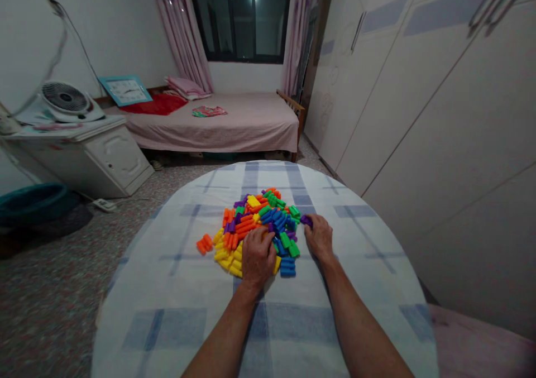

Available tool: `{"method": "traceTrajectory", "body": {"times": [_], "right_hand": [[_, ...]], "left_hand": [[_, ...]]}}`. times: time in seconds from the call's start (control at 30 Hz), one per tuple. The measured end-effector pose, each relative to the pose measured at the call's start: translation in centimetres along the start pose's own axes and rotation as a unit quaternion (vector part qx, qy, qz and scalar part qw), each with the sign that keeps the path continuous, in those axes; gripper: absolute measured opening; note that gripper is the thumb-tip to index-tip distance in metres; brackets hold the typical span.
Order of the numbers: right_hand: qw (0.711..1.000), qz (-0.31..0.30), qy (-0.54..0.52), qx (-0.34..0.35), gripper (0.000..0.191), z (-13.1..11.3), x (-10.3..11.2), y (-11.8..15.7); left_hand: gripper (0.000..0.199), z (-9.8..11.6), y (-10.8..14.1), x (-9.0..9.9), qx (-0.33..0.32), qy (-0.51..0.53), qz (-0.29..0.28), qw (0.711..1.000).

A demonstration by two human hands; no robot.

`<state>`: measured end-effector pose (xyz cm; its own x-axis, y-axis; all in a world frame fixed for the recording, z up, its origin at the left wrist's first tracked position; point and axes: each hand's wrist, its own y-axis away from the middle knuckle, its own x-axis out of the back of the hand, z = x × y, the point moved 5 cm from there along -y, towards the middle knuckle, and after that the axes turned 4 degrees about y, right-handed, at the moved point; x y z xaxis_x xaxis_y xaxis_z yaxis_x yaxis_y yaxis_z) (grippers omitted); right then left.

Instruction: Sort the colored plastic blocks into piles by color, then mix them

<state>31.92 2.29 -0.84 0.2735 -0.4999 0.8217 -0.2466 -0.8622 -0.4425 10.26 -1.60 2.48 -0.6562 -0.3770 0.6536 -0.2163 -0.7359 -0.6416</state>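
A pile of plastic blocks [247, 221] in orange, yellow, blue, green and purple lies on the round table [293, 322] with its checked cloth. My left hand [258, 255] rests over the front of the pile, its fingers bent at a purple block [271, 228]; what lies under the palm is hidden. Just right of the pile, my right hand [319, 236] has its fingertips closed on a purple block [306, 220]. A blue block [287, 267] sits at the near right edge of the pile. Orange blocks [205, 244] lie apart on the left.
Beyond the table stands a bed [218, 127] with a pink cover. A white cabinet [113, 154] at the left carries a fan [66, 97]. Wardrobe doors [419, 115] line the right side. A teal basin [36, 202] is at the far left.
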Motion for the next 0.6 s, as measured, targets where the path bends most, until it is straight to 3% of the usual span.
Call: {"method": "traceTrajectory", "body": {"times": [0.13,0.3,0.43,0.5,0.6], "right_hand": [[0.998,0.018,0.055,-0.041,0.026,0.5,1.2,-0.2],[0.974,0.101,0.144,-0.140,0.025,2.8,3.4,0.3],[0.974,0.151,0.101,-0.138,0.033,2.7,4.6,0.1],[0.988,0.121,0.030,-0.089,0.031,1.6,4.4,-0.2],[0.993,-0.010,-0.114,0.032,0.024,-1.3,3.3,0.0]], "left_hand": [[0.027,-0.1,0.1,-0.1,0.016,0.011,-0.007,1.000],[0.026,-0.1,0.2,-0.1,0.021,0.019,-0.005,1.000],[0.025,-0.2,0.1,-0.1,0.019,0.025,0.004,1.000],[0.025,-0.1,0.0,0.0,0.019,0.027,0.006,0.999],[0.025,-0.1,0.0,0.1,0.019,0.028,0.005,0.999]]}}
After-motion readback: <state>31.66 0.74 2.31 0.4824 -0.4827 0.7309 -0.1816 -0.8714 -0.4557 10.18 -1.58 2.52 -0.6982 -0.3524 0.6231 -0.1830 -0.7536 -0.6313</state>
